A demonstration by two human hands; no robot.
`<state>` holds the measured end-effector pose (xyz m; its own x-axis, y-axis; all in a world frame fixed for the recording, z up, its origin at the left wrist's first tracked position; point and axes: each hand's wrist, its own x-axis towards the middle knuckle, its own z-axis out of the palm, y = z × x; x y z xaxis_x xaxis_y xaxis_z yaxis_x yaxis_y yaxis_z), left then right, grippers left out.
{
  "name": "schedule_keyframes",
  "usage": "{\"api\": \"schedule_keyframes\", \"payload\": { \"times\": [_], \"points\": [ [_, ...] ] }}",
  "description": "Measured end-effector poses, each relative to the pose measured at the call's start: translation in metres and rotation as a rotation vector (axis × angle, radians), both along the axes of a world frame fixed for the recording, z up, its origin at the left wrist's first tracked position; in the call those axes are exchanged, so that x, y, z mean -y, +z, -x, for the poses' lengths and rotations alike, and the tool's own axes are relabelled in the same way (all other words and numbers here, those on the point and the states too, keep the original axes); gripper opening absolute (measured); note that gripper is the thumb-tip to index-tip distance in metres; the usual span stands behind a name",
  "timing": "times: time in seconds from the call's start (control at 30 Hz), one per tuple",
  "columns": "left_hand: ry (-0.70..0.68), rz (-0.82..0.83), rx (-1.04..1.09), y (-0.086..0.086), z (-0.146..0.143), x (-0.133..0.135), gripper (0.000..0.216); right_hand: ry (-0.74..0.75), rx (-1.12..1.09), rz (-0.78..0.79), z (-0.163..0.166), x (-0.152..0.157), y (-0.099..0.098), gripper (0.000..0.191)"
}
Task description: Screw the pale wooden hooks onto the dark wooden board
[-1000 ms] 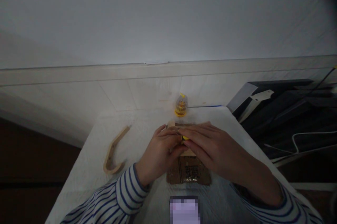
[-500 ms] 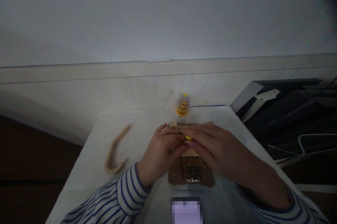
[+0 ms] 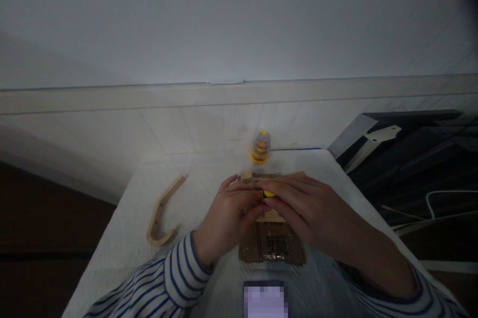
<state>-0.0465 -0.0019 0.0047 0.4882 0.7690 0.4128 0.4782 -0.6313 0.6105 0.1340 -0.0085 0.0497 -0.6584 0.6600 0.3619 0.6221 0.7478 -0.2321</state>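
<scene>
My right hand (image 3: 304, 203) is closed round a small yellow-and-black screwdriver (image 3: 268, 194), mostly hidden by the fingers. Facing it, my left hand (image 3: 229, 211) pinches at the screwdriver's front end with thumb and forefinger; its tip cannot be seen. Beneath both hands lies pale wood (image 3: 271, 216), partly covered by them, on a brown cardboard piece (image 3: 248, 250) with dark print and shiny tape. Behind the hands stands a yellow-based bit set (image 3: 260, 148) under a clear cover. A hook-shaped wooden piece (image 3: 155, 218) with small holes rests to the left.
The white-covered table (image 3: 123, 238) meets a pale panelled wall (image 3: 209, 131) at the back. At the near edge is a phone (image 3: 265, 300) with a blurred screen. Dark panels and a white metal bracket (image 3: 383, 133) stand beyond the table's right side.
Both hands keep nearly the same pose around the screwdriver. Slightly more of its yellow part shows, and the view has shifted a little.
</scene>
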Motion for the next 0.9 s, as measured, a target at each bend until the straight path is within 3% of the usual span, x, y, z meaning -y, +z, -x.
{"api": "schedule_keyframes", "payload": {
  "times": [0.9],
  "points": [
    [-0.038,0.054,-0.063,0.0037,0.001,0.0009,0.018,-0.067,-0.002,0.042,-0.0015,-0.0005,0.0003,0.022]
  ]
}}
